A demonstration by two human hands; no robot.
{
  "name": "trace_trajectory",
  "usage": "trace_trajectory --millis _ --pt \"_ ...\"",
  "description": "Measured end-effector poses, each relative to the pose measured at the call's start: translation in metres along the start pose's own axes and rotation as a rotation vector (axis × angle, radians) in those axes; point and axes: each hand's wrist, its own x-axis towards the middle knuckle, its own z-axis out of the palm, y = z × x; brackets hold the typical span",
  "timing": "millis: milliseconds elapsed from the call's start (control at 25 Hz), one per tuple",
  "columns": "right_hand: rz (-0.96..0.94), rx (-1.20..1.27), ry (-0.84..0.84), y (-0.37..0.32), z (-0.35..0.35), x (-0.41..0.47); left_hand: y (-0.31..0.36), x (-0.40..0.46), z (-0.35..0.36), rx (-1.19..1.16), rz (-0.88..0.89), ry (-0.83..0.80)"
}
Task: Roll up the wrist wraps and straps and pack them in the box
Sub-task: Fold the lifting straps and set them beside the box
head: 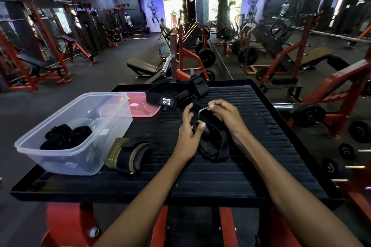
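A black strap with a metal buckle lies on the ribbed black tray at its middle. My right hand pinches the metal buckle at the strap's far end. My left hand holds the strap's near left part, thumb on it. A clear plastic box stands at the tray's left with several rolled black wraps inside. An olive and black wrap lies beside the box. More black straps are piled at the tray's far edge.
A pink lid lies behind the box. The tray rests on a red frame. Red gym benches and weight machines stand beyond, with a mirror wall to the right.
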Motion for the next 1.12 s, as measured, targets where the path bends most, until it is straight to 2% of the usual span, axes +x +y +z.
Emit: trace_trajectory --millis 200,440,680,800,960,1120 --pt "0.073 0.089 0.024 -0.006 -0.003 -0.001 0.0 -0.001 -0.001 0.051 -0.011 -0.112" --pt "-0.012 0.227 0.14 -0.005 -0.008 0.003 0.002 -0.002 -0.002 0.061 -0.028 -0.189" --pt "-0.044 0.569 0.192 -0.008 -0.019 0.01 0.006 0.001 -0.004 0.093 -0.084 -0.223" --pt "-0.023 0.678 0.16 -0.012 -0.017 0.008 0.006 0.004 -0.006 0.152 -0.164 -0.112" --pt "0.078 0.756 0.09 -0.014 -0.02 0.008 0.001 0.012 -0.011 0.238 -0.272 0.206" --pt "0.331 0.515 -0.132 -0.004 -0.009 0.005 0.001 0.015 -0.018 0.167 -0.388 0.431"
